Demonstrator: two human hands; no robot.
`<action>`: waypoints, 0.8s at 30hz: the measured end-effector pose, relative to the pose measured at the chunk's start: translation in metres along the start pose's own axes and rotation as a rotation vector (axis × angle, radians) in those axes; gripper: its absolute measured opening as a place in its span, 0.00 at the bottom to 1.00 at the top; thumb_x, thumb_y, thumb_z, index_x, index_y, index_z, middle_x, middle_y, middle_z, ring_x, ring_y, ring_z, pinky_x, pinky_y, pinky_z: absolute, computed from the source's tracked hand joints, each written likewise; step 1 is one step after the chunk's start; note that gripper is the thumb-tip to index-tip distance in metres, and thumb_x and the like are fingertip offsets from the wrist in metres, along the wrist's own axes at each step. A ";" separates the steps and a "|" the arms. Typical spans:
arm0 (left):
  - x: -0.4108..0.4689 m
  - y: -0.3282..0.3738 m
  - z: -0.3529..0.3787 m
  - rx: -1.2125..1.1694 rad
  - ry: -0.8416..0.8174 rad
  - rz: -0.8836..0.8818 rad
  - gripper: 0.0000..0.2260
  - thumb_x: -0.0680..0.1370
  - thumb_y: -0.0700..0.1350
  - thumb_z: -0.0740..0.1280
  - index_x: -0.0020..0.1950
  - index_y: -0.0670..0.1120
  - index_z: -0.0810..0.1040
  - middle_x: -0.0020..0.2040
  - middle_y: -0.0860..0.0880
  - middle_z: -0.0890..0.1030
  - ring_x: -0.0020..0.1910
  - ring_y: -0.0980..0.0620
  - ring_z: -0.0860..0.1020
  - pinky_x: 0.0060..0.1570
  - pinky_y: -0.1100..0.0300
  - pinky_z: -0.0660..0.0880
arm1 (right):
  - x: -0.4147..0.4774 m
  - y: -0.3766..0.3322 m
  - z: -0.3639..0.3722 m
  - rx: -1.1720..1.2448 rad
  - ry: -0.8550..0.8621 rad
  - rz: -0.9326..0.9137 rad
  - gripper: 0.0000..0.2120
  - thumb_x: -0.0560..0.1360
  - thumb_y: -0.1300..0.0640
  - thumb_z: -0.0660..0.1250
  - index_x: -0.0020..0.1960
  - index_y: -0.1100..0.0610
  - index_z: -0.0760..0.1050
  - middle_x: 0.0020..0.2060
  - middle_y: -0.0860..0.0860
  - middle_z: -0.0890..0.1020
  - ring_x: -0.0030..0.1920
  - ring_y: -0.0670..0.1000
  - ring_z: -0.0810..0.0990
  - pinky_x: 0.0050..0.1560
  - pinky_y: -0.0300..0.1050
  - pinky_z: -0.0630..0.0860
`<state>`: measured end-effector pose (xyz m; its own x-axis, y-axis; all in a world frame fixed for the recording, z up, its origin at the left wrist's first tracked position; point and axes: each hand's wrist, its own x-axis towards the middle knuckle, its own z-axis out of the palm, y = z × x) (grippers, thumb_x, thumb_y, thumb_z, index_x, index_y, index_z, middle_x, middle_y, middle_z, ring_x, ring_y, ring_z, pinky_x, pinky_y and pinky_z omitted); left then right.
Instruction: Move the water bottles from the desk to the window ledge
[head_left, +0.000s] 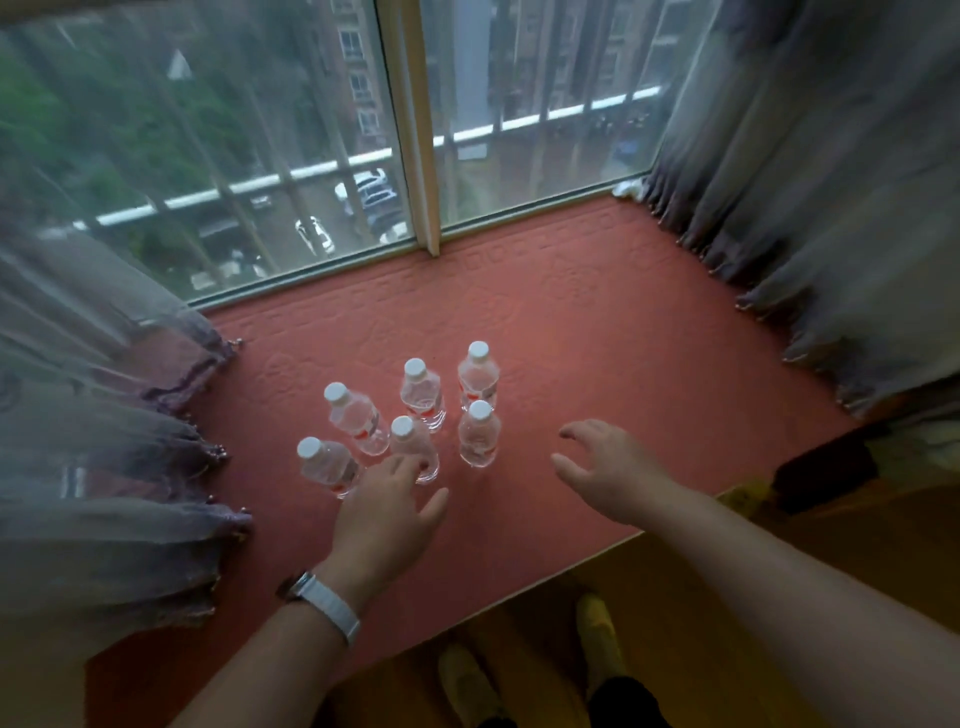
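Several clear water bottles with white caps stand upright in a cluster on the red-cushioned window ledge (597, 338). The nearest-left bottle (324, 465) and the front-middle bottle (413, 449) are closest to my left hand (387, 512), whose fingertips are at or just short of the front-middle bottle; the fingers are spread and hold nothing. Behind stand a left bottle (356, 418), a middle bottle (422, 392) and a far-right bottle (479, 374). A front-right bottle (479, 434) stands left of my right hand (605, 467), which hovers open and empty above the ledge.
Grey sheer curtains hang at the left (104, 441) and right (831, 208) of the ledge. The window glass (260, 156) and its frame post (415, 130) close off the back. A dark object (826, 473) lies at the ledge's right end. The wooden floor and my feet (597, 639) show below.
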<state>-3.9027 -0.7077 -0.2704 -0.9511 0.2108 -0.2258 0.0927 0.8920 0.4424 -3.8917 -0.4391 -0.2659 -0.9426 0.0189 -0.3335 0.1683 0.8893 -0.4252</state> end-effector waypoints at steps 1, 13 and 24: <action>-0.002 0.010 -0.007 0.019 0.001 0.042 0.19 0.74 0.59 0.65 0.62 0.51 0.77 0.60 0.52 0.78 0.58 0.48 0.77 0.55 0.52 0.74 | -0.010 0.003 -0.011 -0.023 0.001 0.021 0.23 0.78 0.43 0.62 0.68 0.54 0.73 0.65 0.51 0.76 0.65 0.53 0.73 0.65 0.46 0.68; -0.039 0.189 -0.005 0.295 -0.114 0.393 0.29 0.75 0.64 0.51 0.70 0.52 0.72 0.70 0.52 0.73 0.67 0.48 0.72 0.62 0.55 0.68 | -0.152 0.108 -0.109 -0.112 0.155 0.138 0.24 0.77 0.41 0.58 0.68 0.52 0.72 0.64 0.50 0.75 0.64 0.54 0.73 0.64 0.52 0.72; -0.088 0.429 0.103 0.338 -0.200 0.717 0.19 0.81 0.57 0.58 0.72 0.54 0.69 0.73 0.54 0.69 0.69 0.49 0.70 0.67 0.52 0.69 | -0.323 0.300 -0.167 -0.049 0.254 0.328 0.24 0.78 0.40 0.55 0.68 0.52 0.70 0.62 0.51 0.74 0.63 0.55 0.72 0.60 0.52 0.72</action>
<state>-3.7484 -0.3022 -0.1504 -0.5591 0.8149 -0.1526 0.7729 0.5789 0.2596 -3.5849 -0.1022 -0.1456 -0.8835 0.4114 -0.2241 0.4633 0.8380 -0.2882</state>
